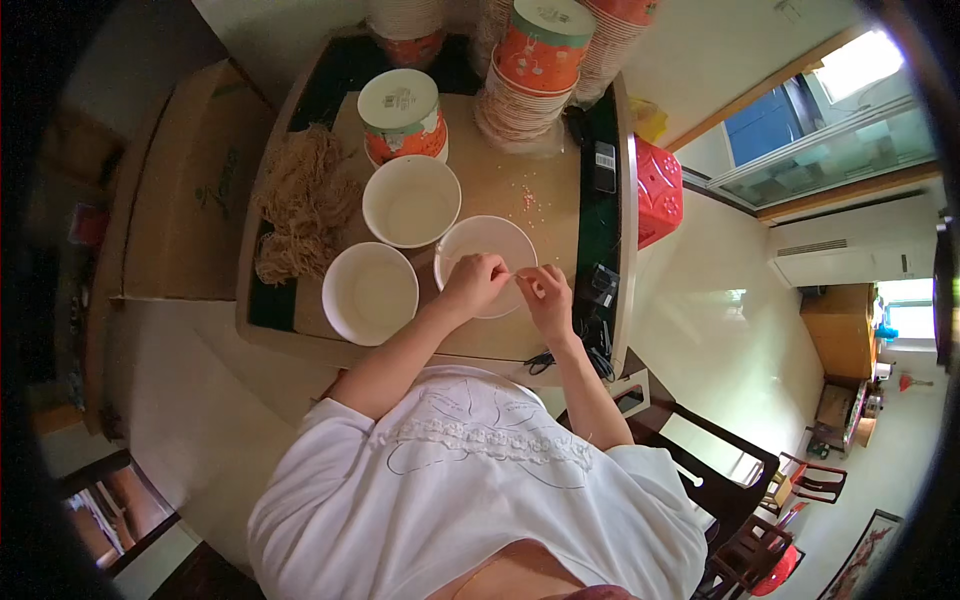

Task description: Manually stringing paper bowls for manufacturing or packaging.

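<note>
1. Above the white tub, the landmark for all places given below, both hands are held near each other. The tub itself is set upright, mouth up, on the cardboard sheet, and its near part is partly covered from view by the hands.

2. Over the tub's opening, the left hand is held with its fingers curled and its fingertips closed in a pinch. At the tub's right side, the right hand is likewise held with thumb and fingertips brought together. Whether something fine is pinched between them cannot be told.

3. As judged by its look, the tub is thin-walled paperboard: light, fairly stiff at the rim, softer in the wall, smooth and somewhat slippery to dry fingers. It could easily be dented by a hard squeeze or tipped by a knock.

4. It would best be gripped lightly by the rim, or cupped low from both sides.

5. Just left of the tub and slightly nearer, a second tub is placed; just beyond it to the left, a third tub.

6. Farther left of the tub, a tangled brown fibre heap is piled, apparently soft, light and prone to snagging; small loose tufts would best be lifted from its edge.
</note>
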